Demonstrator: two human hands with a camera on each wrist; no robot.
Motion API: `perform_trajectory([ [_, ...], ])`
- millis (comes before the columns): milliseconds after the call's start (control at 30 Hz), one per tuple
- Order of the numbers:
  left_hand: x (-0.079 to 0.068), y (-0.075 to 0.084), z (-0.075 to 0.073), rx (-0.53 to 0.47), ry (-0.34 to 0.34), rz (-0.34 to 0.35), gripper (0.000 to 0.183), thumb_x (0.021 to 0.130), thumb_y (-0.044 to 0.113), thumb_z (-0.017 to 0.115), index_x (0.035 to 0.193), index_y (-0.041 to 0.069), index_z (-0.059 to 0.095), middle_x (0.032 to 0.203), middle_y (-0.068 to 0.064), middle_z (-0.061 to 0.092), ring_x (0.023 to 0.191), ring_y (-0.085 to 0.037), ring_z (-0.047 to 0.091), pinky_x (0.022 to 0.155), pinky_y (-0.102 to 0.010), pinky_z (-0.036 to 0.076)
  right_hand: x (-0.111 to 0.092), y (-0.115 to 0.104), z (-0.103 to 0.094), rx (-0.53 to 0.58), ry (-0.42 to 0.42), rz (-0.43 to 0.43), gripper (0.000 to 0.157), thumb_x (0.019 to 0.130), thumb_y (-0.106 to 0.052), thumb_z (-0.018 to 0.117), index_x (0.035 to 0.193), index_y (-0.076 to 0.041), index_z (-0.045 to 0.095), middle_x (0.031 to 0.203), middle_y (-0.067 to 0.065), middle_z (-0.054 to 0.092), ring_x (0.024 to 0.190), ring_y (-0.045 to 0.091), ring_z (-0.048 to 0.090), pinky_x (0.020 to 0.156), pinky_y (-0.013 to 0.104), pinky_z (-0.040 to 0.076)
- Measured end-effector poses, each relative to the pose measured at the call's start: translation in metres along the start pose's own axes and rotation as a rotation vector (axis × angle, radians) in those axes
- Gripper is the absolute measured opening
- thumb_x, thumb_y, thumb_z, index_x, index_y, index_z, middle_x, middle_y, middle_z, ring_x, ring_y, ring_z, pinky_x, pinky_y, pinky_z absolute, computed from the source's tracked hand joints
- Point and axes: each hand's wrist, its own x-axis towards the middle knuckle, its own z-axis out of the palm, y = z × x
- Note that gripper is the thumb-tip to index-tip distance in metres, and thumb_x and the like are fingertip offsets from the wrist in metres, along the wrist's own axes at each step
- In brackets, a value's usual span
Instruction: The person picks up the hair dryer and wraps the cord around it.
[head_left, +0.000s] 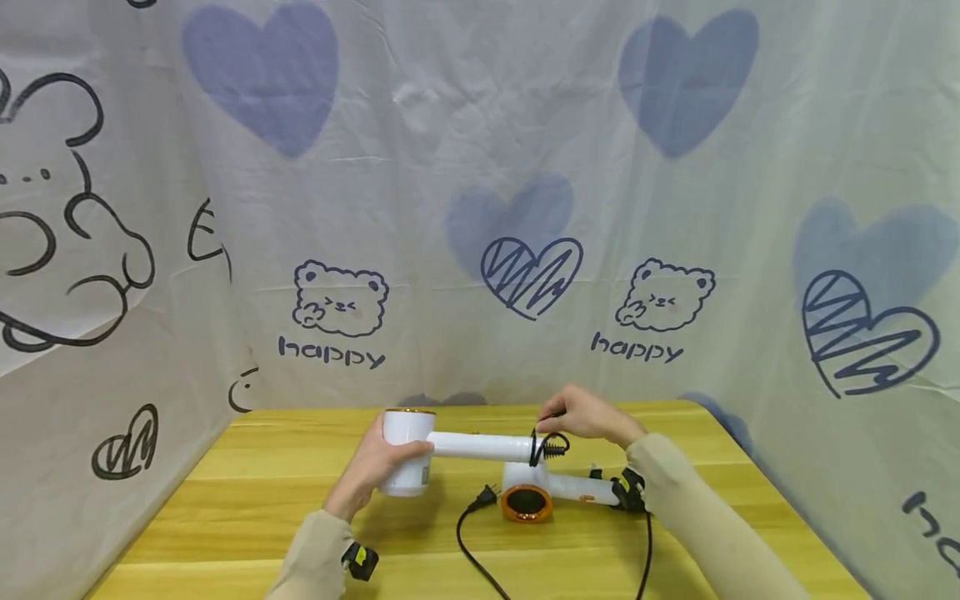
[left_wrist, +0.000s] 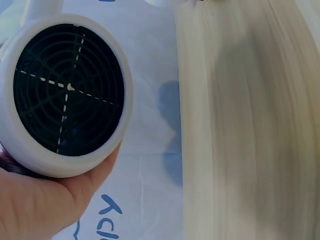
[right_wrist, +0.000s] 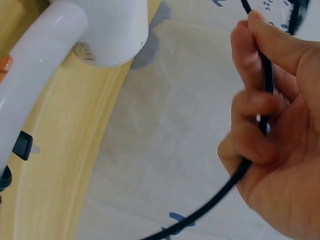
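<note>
My left hand (head_left: 372, 467) grips the barrel of a white hair dryer (head_left: 480, 446) with a gold-orange rim and holds it above the table, handle pointing right. In the left wrist view, the dark round grille (left_wrist: 70, 90) on the barrel's end faces the camera. A black cord (head_left: 534, 448) loops round the far end of that handle, by the cord's ribbed sleeve. Beside it my right hand (head_left: 585, 412) pinches the cord between thumb and forefinger, other fingers curled round it in the right wrist view. Below lies a second white hair dryer (head_left: 581, 488), its orange-ringed end facing me.
A black two-pin plug (head_left: 486, 497) lies on the wooden table (head_left: 247, 500) left of the second dryer, its cord running to the front. Another stretch of cord (head_left: 647, 558) hangs near the right forearm. A printed white curtain (head_left: 420, 350) encloses the back and sides.
</note>
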Motion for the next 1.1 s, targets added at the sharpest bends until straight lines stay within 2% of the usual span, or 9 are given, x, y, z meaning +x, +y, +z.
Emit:
perform_trajectory([
  [100,0.001,0.002,0.002,0.019,0.012,0.021,0.077,0.073,0.023,0.085,0.133,0.008,0.041,0.114,-0.019,0.058,0.090,-0.027,0.063,0.071,-0.040,0.059,0.000,-0.007,0.000,-0.017,0.034,0.042,0.011,0.090,-0.019,0.070,0.084,-0.013,0.077,0.073,-0.005,0.068,0.057,0.009,0.046,0.056,0.022,0.042],
  [267,0.004,0.006,0.004,0.074,0.057,0.069,0.078,0.071,0.026,0.086,0.132,0.007,0.040,0.111,-0.018,0.058,0.089,-0.026,0.063,0.071,-0.038,0.059,0.000,-0.020,0.000,-0.013,0.122,0.098,0.015,0.090,-0.018,0.068,0.078,-0.012,0.074,0.058,-0.007,0.053,0.047,0.007,0.035,0.048,0.021,0.034],
  [367,0.004,0.009,0.006,0.109,0.083,0.085,0.080,0.070,0.026,0.086,0.133,0.007,0.040,0.111,-0.018,0.058,0.090,-0.026,0.062,0.071,-0.037,0.058,0.000,-0.026,0.002,-0.036,0.154,0.116,0.018,0.091,-0.018,0.067,0.075,-0.013,0.073,0.056,-0.004,0.050,0.045,0.007,0.031,0.045,0.020,0.030],
  [467,0.002,0.012,0.009,0.135,0.130,0.080,0.082,0.069,0.028,0.087,0.133,0.006,0.040,0.110,-0.017,0.059,0.090,-0.026,0.062,0.070,-0.035,0.058,0.000,-0.029,0.004,-0.070,0.208,0.140,0.016,0.090,-0.018,0.068,0.078,-0.014,0.075,0.060,-0.002,0.060,0.046,0.008,0.033,0.046,0.021,0.030],
  [600,-0.001,0.016,0.016,0.157,0.216,0.061,0.086,0.067,0.034,0.088,0.132,0.004,0.041,0.109,-0.018,0.060,0.089,-0.027,0.062,0.068,-0.035,0.058,0.000,-0.033,0.007,-0.140,0.305,0.155,0.015,0.091,-0.021,0.067,0.085,-0.013,0.078,0.070,-0.001,0.069,0.050,0.010,0.042,0.049,0.023,0.035],
  [700,-0.003,0.018,0.022,0.174,0.271,0.048,0.089,0.067,0.037,0.088,0.133,0.004,0.040,0.109,-0.019,0.060,0.089,-0.028,0.062,0.067,-0.035,0.058,0.000,-0.035,0.011,-0.194,0.367,0.142,0.015,0.091,-0.022,0.067,0.089,-0.014,0.079,0.072,-0.004,0.071,0.051,0.011,0.048,0.048,0.023,0.036],
  [767,-0.003,0.019,0.025,0.189,0.306,0.034,0.090,0.067,0.039,0.087,0.135,0.005,0.039,0.108,-0.018,0.060,0.090,-0.028,0.062,0.067,-0.034,0.057,0.000,-0.035,0.014,-0.204,0.404,0.131,0.017,0.092,-0.021,0.065,0.090,-0.014,0.079,0.068,-0.005,0.068,0.048,0.011,0.046,0.045,0.023,0.033],
  [933,-0.004,0.018,0.030,0.107,0.355,-0.014,0.093,0.069,0.037,0.086,0.139,0.004,0.035,0.115,-0.018,0.057,0.096,-0.030,0.060,0.073,-0.036,0.057,0.000,-0.035,0.020,-0.219,0.465,0.074,0.023,0.098,-0.020,0.056,0.089,-0.012,0.076,0.056,-0.003,0.055,0.044,0.011,0.040,0.043,0.023,0.030],
  [1100,-0.006,0.014,0.034,-0.052,0.398,-0.082,0.093,0.071,0.034,0.085,0.141,0.004,0.031,0.121,-0.020,0.052,0.099,-0.032,0.059,0.073,-0.036,0.058,-0.001,-0.038,0.028,-0.259,0.513,-0.003,0.024,0.100,-0.017,0.053,0.105,-0.009,0.074,0.071,0.000,0.064,0.047,0.011,0.042,0.045,0.023,0.033],
])
